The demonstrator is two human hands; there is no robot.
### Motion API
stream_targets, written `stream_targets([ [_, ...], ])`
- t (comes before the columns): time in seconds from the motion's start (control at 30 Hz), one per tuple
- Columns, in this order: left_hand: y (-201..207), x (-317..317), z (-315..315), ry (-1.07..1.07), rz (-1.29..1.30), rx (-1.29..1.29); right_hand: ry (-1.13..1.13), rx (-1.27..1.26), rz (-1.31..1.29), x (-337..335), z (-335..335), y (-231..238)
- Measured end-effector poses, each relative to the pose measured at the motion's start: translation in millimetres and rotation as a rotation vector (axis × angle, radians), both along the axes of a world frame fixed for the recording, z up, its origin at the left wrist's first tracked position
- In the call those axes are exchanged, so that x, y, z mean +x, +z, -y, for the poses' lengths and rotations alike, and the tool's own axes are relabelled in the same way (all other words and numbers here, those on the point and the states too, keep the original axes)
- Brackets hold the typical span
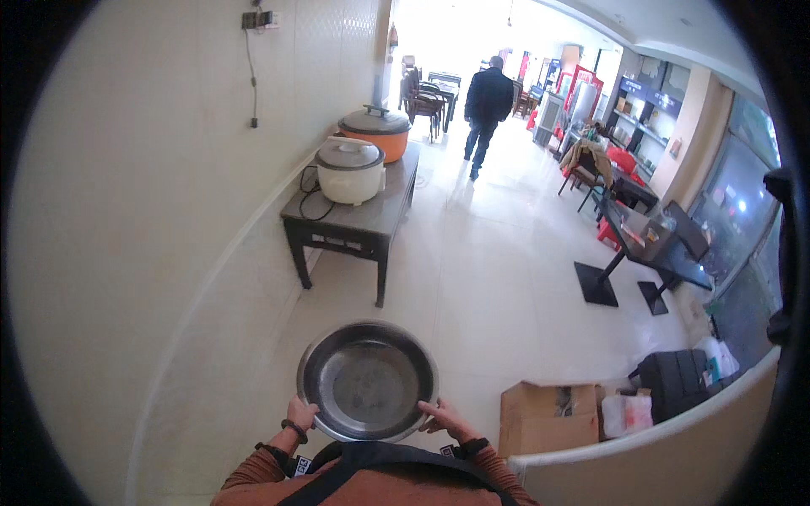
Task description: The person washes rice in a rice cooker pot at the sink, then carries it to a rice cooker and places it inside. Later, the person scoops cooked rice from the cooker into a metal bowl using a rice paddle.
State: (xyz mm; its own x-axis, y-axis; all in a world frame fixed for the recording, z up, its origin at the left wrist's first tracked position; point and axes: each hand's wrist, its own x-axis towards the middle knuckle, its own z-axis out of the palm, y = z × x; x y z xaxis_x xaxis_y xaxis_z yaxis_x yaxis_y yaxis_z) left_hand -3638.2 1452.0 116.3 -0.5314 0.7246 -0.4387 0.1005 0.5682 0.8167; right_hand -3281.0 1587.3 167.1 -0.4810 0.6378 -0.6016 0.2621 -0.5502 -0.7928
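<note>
I carry a round steel basin (367, 379) level in front of my chest. Its inside looks bare and a little wet. My left hand (301, 416) grips its left rim, thumb over the edge. On the opposite rim my right hand (445, 418) does the same. Both wrists wear dark bands and both sleeves are rust orange. Ahead on the left a dark wooden side table (354, 226) bears a white rice cooker (349, 170) and, behind it, a larger orange one (376, 131).
A tiled wall (152, 211) runs along my left. A person in dark clothes (486, 108) walks away down the aisle. Black tables and chairs (650, 244) stand at the right. A cardboard box (548, 417) and bags lie by a pale counter edge (658, 447).
</note>
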Motion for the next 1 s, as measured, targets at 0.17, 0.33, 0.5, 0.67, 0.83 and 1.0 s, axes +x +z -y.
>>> stream_targets([
  [0.17, 37.4, 35.8, -233.0, -0.203, 0.042, 0.087, -0.397, 0.07, 0.061, 28.1, -141.6, -9.4],
  [0.33, 36.9, 80.9, -460.5, -0.604, 0.368, 0.064, -0.775, 0.187, 0.126, 88.7, -289.2, -13.1],
  [0.5, 12.8, 109.4, -659.4, -0.499, 0.533, 0.135, -0.902, 0.204, 0.199, 132.5, -472.0, -24.8],
  [0.67, 29.5, 52.1, -793.7, -0.095, 0.535, 0.199, -0.591, 0.319, 0.16, 113.4, -669.0, -8.4],
  [0.83, 24.9, -23.3, -916.1, 0.292, 0.659, 0.406, -0.409, 0.336, 0.087, 34.0, -851.1, -10.1],
  [1.0, -36.3, -102.6, -1058.0, 0.666, 1.295, 0.614, -0.294, 0.349, 0.119, -49.9, -991.4, -32.8],
])
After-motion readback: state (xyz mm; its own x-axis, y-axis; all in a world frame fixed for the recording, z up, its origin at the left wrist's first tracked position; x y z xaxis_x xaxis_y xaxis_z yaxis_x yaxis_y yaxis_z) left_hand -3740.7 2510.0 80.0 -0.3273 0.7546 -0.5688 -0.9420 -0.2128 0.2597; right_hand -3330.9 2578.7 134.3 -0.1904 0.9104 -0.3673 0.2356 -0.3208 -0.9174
